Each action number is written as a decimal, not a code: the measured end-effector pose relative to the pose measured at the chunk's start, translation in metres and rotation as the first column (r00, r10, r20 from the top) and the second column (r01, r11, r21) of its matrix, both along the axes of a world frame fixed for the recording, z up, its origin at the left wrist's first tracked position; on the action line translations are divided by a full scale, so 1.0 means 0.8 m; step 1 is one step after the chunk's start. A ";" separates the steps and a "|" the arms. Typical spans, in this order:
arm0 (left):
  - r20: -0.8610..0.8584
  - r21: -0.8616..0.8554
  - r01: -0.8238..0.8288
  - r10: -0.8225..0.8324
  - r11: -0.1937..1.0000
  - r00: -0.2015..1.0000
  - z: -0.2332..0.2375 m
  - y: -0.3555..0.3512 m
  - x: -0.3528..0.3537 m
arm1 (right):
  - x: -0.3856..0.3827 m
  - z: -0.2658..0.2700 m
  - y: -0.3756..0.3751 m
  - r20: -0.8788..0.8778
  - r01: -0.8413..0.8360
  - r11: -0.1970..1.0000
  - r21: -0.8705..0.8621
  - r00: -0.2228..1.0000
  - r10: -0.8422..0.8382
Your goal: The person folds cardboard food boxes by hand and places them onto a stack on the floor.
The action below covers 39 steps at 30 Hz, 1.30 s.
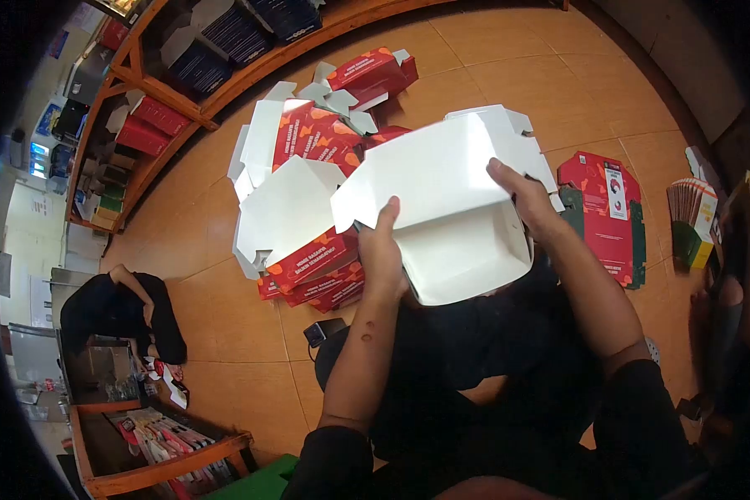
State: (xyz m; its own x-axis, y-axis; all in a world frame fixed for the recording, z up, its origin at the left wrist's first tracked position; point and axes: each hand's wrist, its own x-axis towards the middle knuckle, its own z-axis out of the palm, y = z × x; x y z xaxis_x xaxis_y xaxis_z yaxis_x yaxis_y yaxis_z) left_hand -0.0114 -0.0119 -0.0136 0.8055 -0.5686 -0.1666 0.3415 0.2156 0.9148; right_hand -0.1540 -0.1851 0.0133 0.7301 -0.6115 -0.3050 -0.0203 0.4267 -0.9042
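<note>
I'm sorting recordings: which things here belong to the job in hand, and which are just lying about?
Job in hand:
- open white box, in left hand and right hand
- piled red boxes, likely
- flat red carton, likely

Apparently just lying about:
- black device
- fanned stack

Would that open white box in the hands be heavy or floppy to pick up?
The open white box is probably light, since its inside looks empty. Its thin card walls might dent, and its wide, opened lid could flop.

Left hand: fingers mostly hidden behind white box
Green object: cut by picture's bottom edge
Flat red carton: small print unreadable
</note>
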 end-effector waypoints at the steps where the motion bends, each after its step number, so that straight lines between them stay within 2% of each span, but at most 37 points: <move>1: -0.121 -0.032 0.012 -0.016 0.999 0.993 0.014 0.002 0.002 | 0.000 0.001 -0.005 -0.077 -0.106 0.993 -0.056 0.992 0.101; 2: -0.238 -0.067 0.017 -0.032 0.998 0.971 0.022 0.004 0.004 | -0.001 -0.007 -0.014 -0.014 -0.222 0.972 -0.082 0.975 0.222; 3: -0.236 -0.069 0.009 -0.025 0.998 0.971 0.021 0.004 0.007 | -0.004 -0.008 -0.018 -0.012 -0.230 0.969 -0.085 0.973 0.230; 5: -0.165 -0.141 -0.021 -0.003 0.990 0.986 0.015 0.004 0.014 | -0.006 -0.008 -0.024 -0.194 -0.293 0.954 -0.061 0.941 0.276; 7: -0.128 -0.119 -0.045 0.029 0.992 0.991 0.012 0.000 0.010 | 0.004 -0.050 -0.039 -0.204 -0.280 0.959 -0.031 0.942 0.268; 9: 0.027 -0.066 -0.054 0.056 0.996 0.998 0.010 -0.005 -0.002 | 0.013 -0.068 -0.040 -0.259 -0.135 0.978 -0.159 0.962 0.091; 11: 0.052 -0.033 -0.070 0.072 0.997 0.996 0.018 -0.004 -0.016 | 0.023 -0.081 -0.047 -0.252 -0.156 0.970 -0.184 0.962 0.107; 12: 0.229 -0.069 -0.281 0.289 0.957 0.929 0.021 -0.005 -0.024 | 0.029 -0.076 -0.046 -0.178 -0.106 0.992 -0.073 0.980 0.092; 13: 0.385 -0.135 -0.471 0.484 0.872 0.786 0.026 -0.001 -0.031 | 0.035 -0.071 -0.043 -0.107 -0.063 0.997 0.045 0.992 0.068; 14: 0.656 -0.247 -0.516 0.533 0.820 0.534 0.031 0.008 -0.039 | 0.044 -0.064 -0.043 -0.115 -0.082 0.996 0.035 0.990 0.085; 16: 0.776 -0.557 -0.275 0.609 0.784 0.163 0.065 0.026 -0.071 | 0.078 -0.028 -0.027 -0.050 -0.060 0.997 -0.040 0.997 0.058; 17: 0.702 -0.680 -0.085 0.680 0.729 0.214 0.054 0.019 -0.083 | 0.095 -0.011 -0.016 -0.043 -0.094 0.996 -0.008 0.995 0.094; 19: 0.795 -0.606 0.134 0.589 0.784 0.146 0.051 0.022 -0.092 | 0.139 0.021 0.008 0.011 -0.194 0.979 0.066 0.981 0.193; 20: 0.796 -0.604 0.137 0.585 0.785 0.156 0.051 0.024 -0.093 | 0.163 0.025 0.013 0.053 -0.292 0.951 0.100 0.956 0.288; 21: 0.828 -0.549 0.142 0.514 0.823 0.222 0.052 0.029 -0.092 | 0.176 0.049 0.030 0.093 -0.346 0.936 0.060 0.936 0.339; 22: 0.852 -0.494 0.153 0.441 0.856 0.284 0.053 0.031 -0.090 | 0.201 0.049 0.031 0.065 -0.384 0.916 0.116 0.923 0.379; 23: 0.851 -0.496 0.162 0.440 0.853 0.289 0.055 0.031 -0.087 | 0.205 0.048 0.030 0.062 -0.454 0.882 0.125 0.891 0.450; 25: 0.835 -0.471 0.118 0.398 0.874 0.381 0.059 0.031 -0.081 | 0.212 0.027 0.016 -0.076 -0.409 0.913 0.015 0.910 0.408; 26: 0.816 -0.500 0.119 0.421 0.858 0.395 0.063 0.027 -0.078 | 0.206 0.006 0.004 -0.088 -0.401 0.916 0.019 0.912 0.401; 27: 0.808 -0.504 0.114 0.421 0.856 0.413 0.064 0.028 -0.075 | 0.192 -0.025 -0.015 -0.150 -0.380 0.848 -0.370 0.925 0.349; 28: 0.838 -0.450 0.148 0.358 0.881 0.412 0.065 0.030 -0.072 | 0.173 -0.056 -0.032 -0.194 -0.336 0.630 -0.700 0.938 0.286; 29: 0.863 -0.393 0.182 0.293 0.901 0.412 0.064 0.032 -0.071 | 0.150 -0.088 -0.044 -0.315 -0.422 0.435 -0.795 0.901 0.300; 30: 0.861 -0.391 0.166 0.296 0.905 0.413 0.066 0.031 -0.071 | 0.125 -0.122 -0.058 -0.434 -0.499 0.216 -0.839 0.854 0.288; 31: 0.849 -0.400 0.158 0.300 0.903 0.435 0.062 0.032 -0.071 | 0.102 -0.172 -0.071 -0.525 -0.580 0.107 -0.807 0.790 0.317; 32: 0.829 -0.403 0.135 0.299 0.905 0.473 0.059 0.033 -0.068 | 0.085 -0.209 -0.080 -0.599 -0.661 0.058 -0.748 0.710 0.371; 33: 0.811 -0.406 0.116 0.300 0.906 0.502 0.056 0.030 -0.063 | 0.068 -0.226 -0.073 -0.683 -0.731 0.062 -0.679 0.661 0.312; 35: 0.781 -0.439 0.089 0.331 0.894 0.529 0.059 0.025 -0.055 | 0.054 -0.264 -0.068 -0.722 -0.762 0.072 -0.644 0.636 0.274; 37: 0.567 -0.588 0.000 0.412 0.809 0.713 0.061 0.024 -0.044 | 0.050 -0.255 -0.056 -0.741 -0.768 0.064 -0.637 0.633 0.222; 39: 0.550 -0.552 -0.045 0.404 0.832 0.731 0.060 0.030 -0.030 | 0.054 -0.246 -0.050 -0.811 -0.813 -0.019 -0.583 0.579 0.087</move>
